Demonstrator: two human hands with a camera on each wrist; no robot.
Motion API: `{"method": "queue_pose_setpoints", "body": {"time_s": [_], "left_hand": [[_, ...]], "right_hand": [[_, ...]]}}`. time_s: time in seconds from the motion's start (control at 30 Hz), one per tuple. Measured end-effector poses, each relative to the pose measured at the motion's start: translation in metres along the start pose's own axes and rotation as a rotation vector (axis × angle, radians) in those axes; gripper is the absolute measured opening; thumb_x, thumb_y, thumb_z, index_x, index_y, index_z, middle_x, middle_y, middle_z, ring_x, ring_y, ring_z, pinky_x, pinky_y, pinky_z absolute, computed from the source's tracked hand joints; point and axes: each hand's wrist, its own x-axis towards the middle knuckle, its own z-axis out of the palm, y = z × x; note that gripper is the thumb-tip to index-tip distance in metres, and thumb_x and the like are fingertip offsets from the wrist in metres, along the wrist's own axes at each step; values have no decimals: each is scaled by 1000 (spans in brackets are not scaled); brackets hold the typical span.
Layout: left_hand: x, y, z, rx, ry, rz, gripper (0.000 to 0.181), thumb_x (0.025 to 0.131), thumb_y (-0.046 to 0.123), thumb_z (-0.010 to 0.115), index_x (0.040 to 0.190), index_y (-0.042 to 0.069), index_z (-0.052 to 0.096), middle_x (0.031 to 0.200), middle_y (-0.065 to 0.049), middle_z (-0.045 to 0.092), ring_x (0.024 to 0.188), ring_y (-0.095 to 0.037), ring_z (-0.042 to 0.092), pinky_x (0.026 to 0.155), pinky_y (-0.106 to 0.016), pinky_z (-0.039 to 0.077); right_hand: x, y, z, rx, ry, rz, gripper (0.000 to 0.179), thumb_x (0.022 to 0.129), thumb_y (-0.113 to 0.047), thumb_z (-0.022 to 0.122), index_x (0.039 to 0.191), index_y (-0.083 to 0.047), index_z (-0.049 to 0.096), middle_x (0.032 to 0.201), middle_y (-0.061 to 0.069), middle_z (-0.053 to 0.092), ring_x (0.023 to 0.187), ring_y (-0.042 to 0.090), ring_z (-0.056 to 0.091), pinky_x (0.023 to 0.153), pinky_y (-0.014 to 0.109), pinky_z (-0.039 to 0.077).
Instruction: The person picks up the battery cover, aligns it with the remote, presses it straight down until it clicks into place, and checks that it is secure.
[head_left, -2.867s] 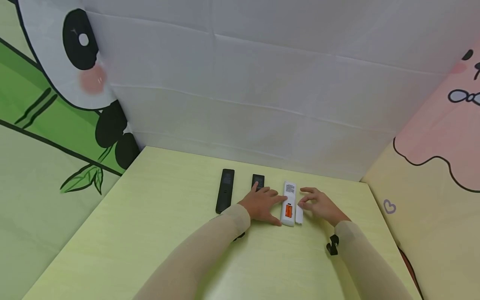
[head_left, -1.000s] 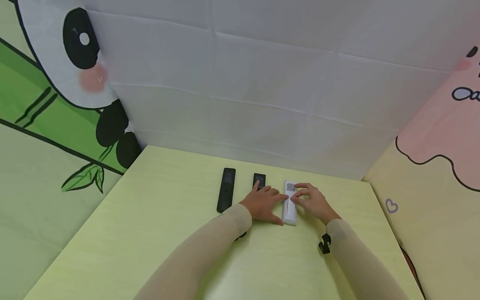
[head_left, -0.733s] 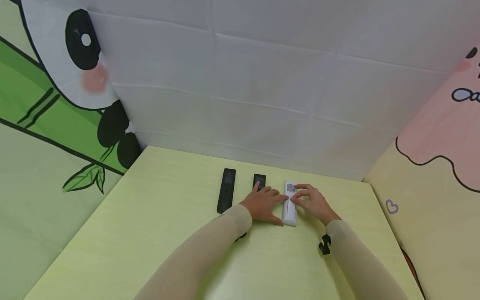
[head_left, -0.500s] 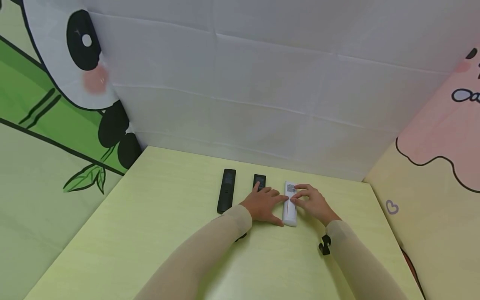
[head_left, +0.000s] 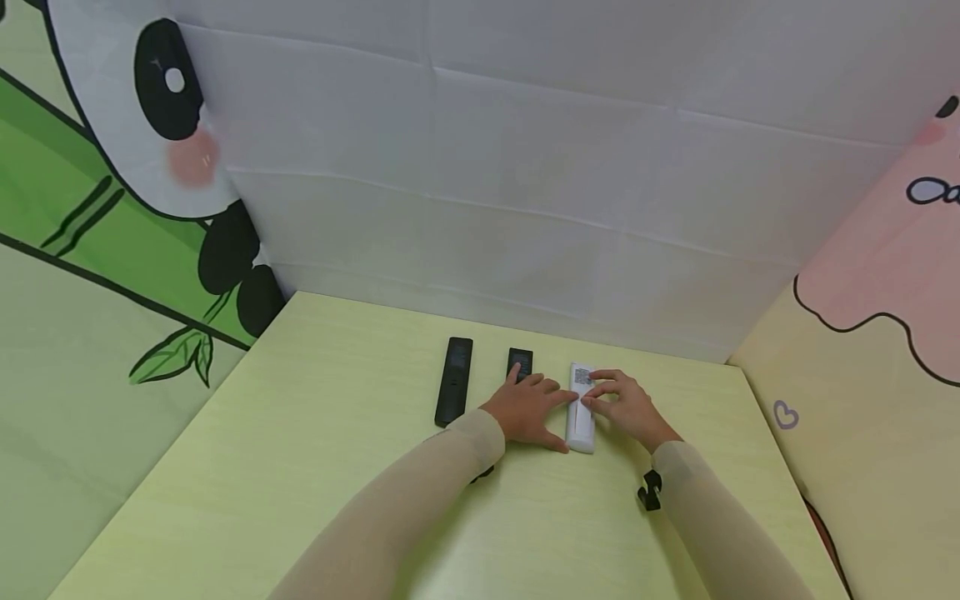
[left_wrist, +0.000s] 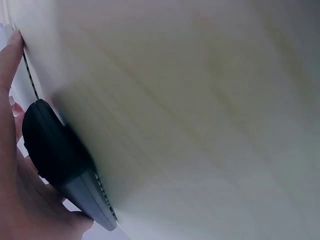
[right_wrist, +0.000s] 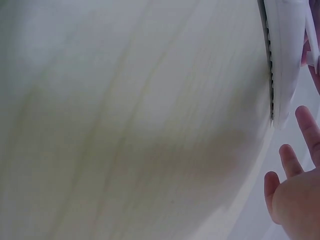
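Observation:
A white remote control (head_left: 581, 445) lies back side up on the table, its printed label toward the far end. My right hand (head_left: 630, 408) pinches the white battery cover (head_left: 580, 418) between thumb and forefinger, over the battery compartment. From the right wrist, the cover (right_wrist: 312, 37) shows slightly tilted above the remote's body (right_wrist: 286, 55). My left hand (head_left: 525, 410) is spread, with thumb and forefinger touching the white remote's left side. Beneath that hand lies a smaller black remote (head_left: 520, 358), partly hidden; its dark end (left_wrist: 52, 145) is large in the left wrist view.
A long black remote (head_left: 453, 382) lies left of the left hand. The pale yellow table (head_left: 315, 433) meets a white cloth wall (head_left: 510, 208) at the back, with printed cloth on both sides. A dark cable (head_left: 825, 537) runs past the table's right edge.
The right hand has moved left and brought the battery cover from the table beside the white remote onto its compartment, hiding the orange battery. The left hand has stayed put; the last second shows little motion.

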Motion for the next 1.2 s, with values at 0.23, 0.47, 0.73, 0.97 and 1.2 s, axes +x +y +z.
{"method": "queue_pose_setpoints", "body": {"time_s": [0.23, 0.47, 0.73, 0.97, 1.2], "left_hand": [[-1, 0, 0, -1, 1, 4, 101, 98, 90, 74, 183, 46, 43, 185, 8, 54, 176, -24, 48, 150, -72, 23], [0, -1, 0, -9, -2, 2, 101, 97, 90, 75, 183, 47, 43, 185, 8, 54, 176, -24, 48, 150, -72, 22], [-4, 1, -4, -10, 2, 9, 99, 99, 89, 74, 183, 45, 43, 184, 7, 55, 176, -25, 48, 150, -72, 24], [-4, 0, -3, -5, 9, 10, 100, 98, 90, 74, 183, 46, 43, 183, 8, 56, 175, -24, 49, 149, -72, 25], [-1, -1, 0, -12, -7, 10, 101, 98, 90, 75, 183, 47, 42, 184, 7, 55, 176, -26, 48, 149, -73, 23]], "right_hand": [[2, 2, 1, 3, -1, 4, 27, 115, -29, 80, 119, -5, 90, 179, 20, 56, 172, 59, 40, 135, 85, 37], [2, 2, 1, -7, 2, -3, 27, 115, -30, 80, 119, -5, 91, 178, 20, 57, 171, 59, 42, 134, 85, 39], [1, 1, 2, -13, 1, 10, 26, 115, -28, 79, 120, -4, 91, 179, 21, 57, 172, 59, 40, 136, 86, 35], [1, 0, 3, -21, 2, 12, 24, 115, -25, 79, 119, -5, 91, 178, 21, 57, 172, 59, 40, 136, 89, 31], [2, 1, 4, -23, 6, 11, 23, 115, -23, 79, 118, -5, 91, 179, 21, 57, 172, 59, 40, 136, 91, 26]]}}
